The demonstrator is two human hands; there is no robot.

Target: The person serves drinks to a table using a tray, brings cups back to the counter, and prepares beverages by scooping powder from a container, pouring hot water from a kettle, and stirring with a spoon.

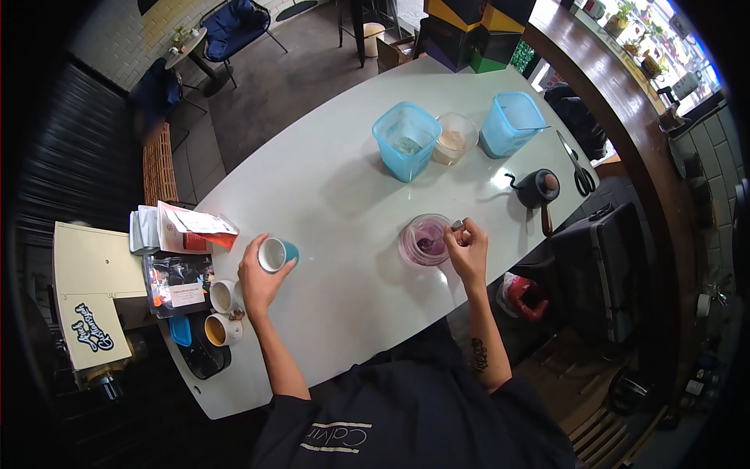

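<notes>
A: Clear jar [405, 248] stood on the bench [336, 289], right hand [469, 250] pinching a spoon [426, 244] in it. Risk?

B: Tipping, I judged: hard stirring, nothing steadying it. Left hand [256, 277] was curled round a blue cup [291, 252], well apart.

We could pass between the blue cup [291, 254] and clear bowl [406, 244] — past the bowl, blue tubs [400, 162] block us.

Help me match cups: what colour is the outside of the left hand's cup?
The cup is teal outside; see the head view.
</notes>
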